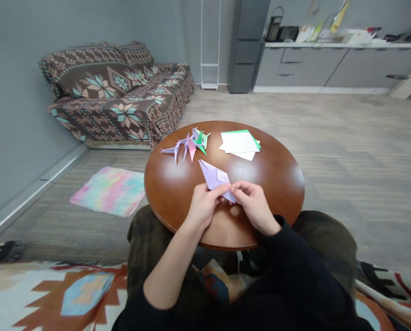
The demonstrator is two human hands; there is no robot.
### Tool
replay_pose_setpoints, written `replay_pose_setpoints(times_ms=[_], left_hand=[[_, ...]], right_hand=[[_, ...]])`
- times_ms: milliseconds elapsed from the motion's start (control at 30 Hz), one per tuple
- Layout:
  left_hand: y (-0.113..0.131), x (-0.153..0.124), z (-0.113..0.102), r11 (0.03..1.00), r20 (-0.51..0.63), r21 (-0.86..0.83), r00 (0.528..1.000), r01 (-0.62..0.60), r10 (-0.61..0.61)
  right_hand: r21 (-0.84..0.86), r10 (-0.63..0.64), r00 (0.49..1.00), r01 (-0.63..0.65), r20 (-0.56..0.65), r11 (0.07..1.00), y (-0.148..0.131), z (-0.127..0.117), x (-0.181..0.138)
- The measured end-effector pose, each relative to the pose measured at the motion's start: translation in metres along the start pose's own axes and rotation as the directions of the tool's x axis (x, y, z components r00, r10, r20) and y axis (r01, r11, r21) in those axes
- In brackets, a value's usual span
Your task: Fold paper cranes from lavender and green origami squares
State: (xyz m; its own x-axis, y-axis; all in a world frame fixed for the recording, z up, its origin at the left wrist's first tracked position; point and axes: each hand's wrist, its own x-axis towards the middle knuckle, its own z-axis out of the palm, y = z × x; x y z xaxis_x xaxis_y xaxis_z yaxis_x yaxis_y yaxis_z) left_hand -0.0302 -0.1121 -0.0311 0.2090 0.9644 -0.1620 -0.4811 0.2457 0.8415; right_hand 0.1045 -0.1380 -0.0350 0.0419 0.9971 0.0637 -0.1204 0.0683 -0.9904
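A lilac sheet of origami paper point(212, 174), folded into a long pointed diamond, is held just above the round wooden table. My left hand point(205, 202) grips its lower left side, thumb on top and fingers beneath. My right hand point(252, 202) pinches the lower right end between thumb and fingertips. One tip of the paper points up and left, split into two narrow flaps, and a small flap shows on its face. The exact fold under my fingertips is hidden.
Several folded paper cranes point(191, 143) in lilac, pink and green cluster at the table's point(167, 195) far left. A stack of white and green paper sheets point(240, 142) lies at the far right. Beyond are a covered sofa point(122, 96) and a kitchen counter point(316, 64).
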Motion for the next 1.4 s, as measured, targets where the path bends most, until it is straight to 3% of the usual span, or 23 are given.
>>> replay_pose_setpoints(times_ms=[233, 467, 533, 600, 667, 733, 867, 967, 1167, 1400], left_hand=[[0.002, 0.002, 0.001, 0.977, -0.124, -0.212, 0.992, -0.005, -0.022], [0.010, 0.007, -0.007, 0.965, -0.160, -0.247, 0.986, -0.092, 0.053], [0.012, 0.004, -0.008, 0.987, -0.100, -0.144, 0.993, -0.071, 0.057], [0.012, 0.000, -0.008, 0.999, 0.047, 0.032, 0.999, 0.005, -0.006], [0.011, -0.003, -0.007, 0.978, 0.201, 0.206, 0.976, 0.040, -0.082], [0.009, -0.003, -0.008, 0.950, 0.274, 0.313, 0.957, 0.004, -0.094], [0.008, 0.004, -0.013, 0.948, 0.140, 0.272, 0.981, -0.165, 0.131], [0.007, 0.007, -0.013, 0.952, 0.018, 0.150, 0.963, -0.267, 0.267], [0.001, 0.000, -0.002, 0.975, 0.074, 0.120, 0.981, -0.185, 0.177], [0.000, -0.003, 0.000, 0.981, 0.066, 0.098, 0.985, -0.165, 0.159]], right_hand=[[-0.092, -0.004, 0.997, -0.003, -0.078, 0.996, 0.004, 0.007, -0.001], [-0.054, 0.056, 0.998, -0.058, -0.026, 0.997, 0.007, 0.000, -0.005], [0.004, 0.045, 0.998, -0.045, -0.034, 0.999, 0.006, -0.006, -0.003], [0.068, 0.023, 0.998, -0.019, -0.053, 0.998, 0.005, -0.012, 0.000], [0.123, 0.013, 0.999, -0.008, -0.039, 0.992, 0.004, -0.017, 0.003], [0.168, 0.006, 0.999, 0.000, -0.032, 0.986, 0.004, -0.020, 0.004], [0.281, 0.027, 0.986, 0.020, -0.163, 0.959, 0.002, -0.019, 0.004], [0.375, 0.084, 0.973, 0.002, -0.214, 0.927, -0.003, -0.011, 0.001], [0.434, 0.045, 0.959, 0.084, -0.280, 0.897, -0.006, 0.002, -0.004], [0.434, 0.128, 0.987, -0.073, -0.098, 0.898, 0.000, 0.010, -0.008]])
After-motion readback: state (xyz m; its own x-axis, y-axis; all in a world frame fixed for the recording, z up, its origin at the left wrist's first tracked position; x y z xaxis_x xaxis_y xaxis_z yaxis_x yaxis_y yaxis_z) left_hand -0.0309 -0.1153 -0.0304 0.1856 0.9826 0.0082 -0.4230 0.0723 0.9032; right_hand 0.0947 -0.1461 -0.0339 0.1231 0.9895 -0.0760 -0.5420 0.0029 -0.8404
